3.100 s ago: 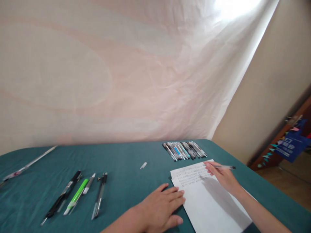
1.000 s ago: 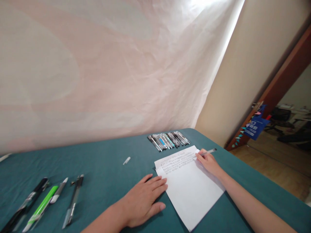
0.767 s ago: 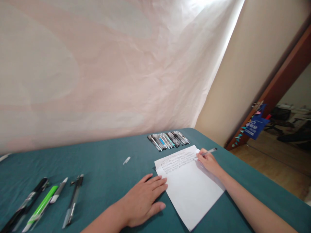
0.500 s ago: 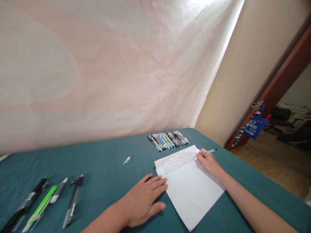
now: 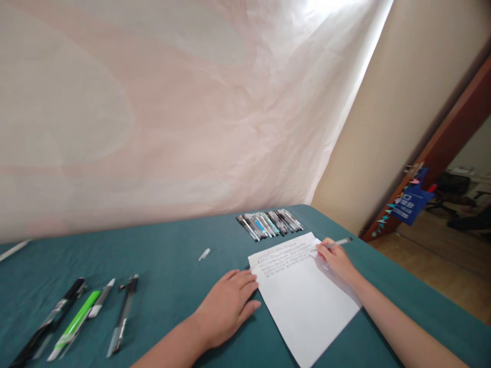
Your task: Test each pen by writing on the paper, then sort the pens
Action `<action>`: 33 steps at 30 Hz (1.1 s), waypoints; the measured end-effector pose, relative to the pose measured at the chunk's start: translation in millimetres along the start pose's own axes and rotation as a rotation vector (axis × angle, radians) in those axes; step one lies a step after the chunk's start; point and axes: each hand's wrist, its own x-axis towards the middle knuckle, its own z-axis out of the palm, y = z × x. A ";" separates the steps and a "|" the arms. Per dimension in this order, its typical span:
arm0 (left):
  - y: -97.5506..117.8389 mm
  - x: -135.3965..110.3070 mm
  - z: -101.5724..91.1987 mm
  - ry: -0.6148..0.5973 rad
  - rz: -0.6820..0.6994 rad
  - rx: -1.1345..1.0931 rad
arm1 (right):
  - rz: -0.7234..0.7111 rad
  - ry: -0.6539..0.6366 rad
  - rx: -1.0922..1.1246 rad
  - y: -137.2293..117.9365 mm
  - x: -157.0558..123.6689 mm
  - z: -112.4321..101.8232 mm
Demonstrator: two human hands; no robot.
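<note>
A white sheet of paper (image 5: 307,301) with several handwritten lines at its top lies on the teal tablecloth (image 5: 172,271). My right hand (image 5: 337,259) is closed round a clear pen (image 5: 337,242), with the tip on the paper near its far right corner. Lying flat, fingers together, my left hand (image 5: 228,304) rests on the cloth and touches the paper's left edge.
A row of several pens (image 5: 269,225) lies just beyond the paper. A small pen cap (image 5: 204,254) sits mid-table. At the left lie a black pen (image 5: 48,324), a green pen (image 5: 74,324) and a dark pen (image 5: 123,319). A pale sheet hangs behind; a doorway opens at right.
The view shifted slightly, so everything sits a little right and lower. My left hand drew back a bit from the paper's edge. The right hand still holds the pen on the written lines.
</note>
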 end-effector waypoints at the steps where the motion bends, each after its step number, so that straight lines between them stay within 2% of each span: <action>1: -4.9 1.1 1.6 0.054 -0.056 0.035 | 0.005 -0.005 0.009 -0.1 -0.3 0.0; 5: -39.9 0.6 7.8 0.268 -0.336 0.204 | 0.022 -0.036 0.026 -5.5 -2.6 -0.4; 9: -74.5 -7.8 11.4 0.353 -0.557 0.266 | 0.041 -0.048 0.034 -14.3 -6.1 -0.4; 12: -83.4 -12.8 10.5 0.333 -0.609 0.267 | 0.026 -0.047 0.007 -18.3 -7.8 -1.6; 16: -81.1 -15.5 5.1 0.307 -0.604 0.220 | -0.009 -0.049 -0.022 -24.2 -9.9 -1.0; 19: -78.4 -16.9 1.0 0.327 -0.612 0.148 | -0.030 -0.107 0.011 -43.7 -17.3 7.7; 21: -76.8 -18.3 -1.0 0.351 -0.646 0.137 | -0.061 -0.190 0.057 -68.4 -26.5 18.6; 23: -75.1 -20.1 -2.6 0.363 -0.682 0.169 | -0.108 -0.348 0.145 -99.9 -37.6 33.2; 24: -74.3 -21.1 -3.2 0.361 -0.695 0.192 | -0.121 -0.434 0.189 -116.6 -43.1 41.8; 27: -72.3 -23.5 -4.2 0.340 -0.714 0.248 | -0.158 -0.577 0.312 -161.2 -55.7 72.2; 30: -72.7 -24.5 -4.3 0.322 -0.706 0.254 | -0.181 -0.592 0.427 -186.9 -61.2 105.8; 33: -76.0 -24.7 -2.9 0.337 -0.674 0.185 | -0.168 -0.527 0.474 -191.9 -65.3 135.3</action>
